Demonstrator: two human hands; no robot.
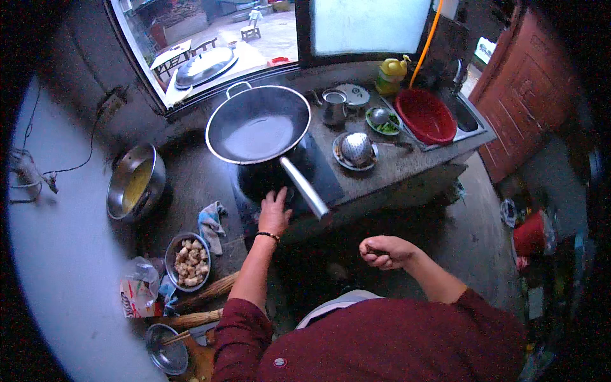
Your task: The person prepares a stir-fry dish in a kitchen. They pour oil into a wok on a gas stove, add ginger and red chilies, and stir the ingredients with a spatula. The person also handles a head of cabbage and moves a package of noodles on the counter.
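My left hand, fingers apart, reaches to the front of a black glass-topped stove. Its fingertips are beside a faint round knob; whether they touch it is unclear. Above it sits a large wok with a thin sheen on its bottom; its metal handle points towards me, right of this hand. My right hand is held in the air before my body, curled around small dark pieces too blurred to name.
Left lie a steel pot holding yellowish liquid, a cloth and a bowl of browned chunks. Right stand a plate with a perforated ladle, a dish of chopped greens, a steel jug and a red basin at the sink.
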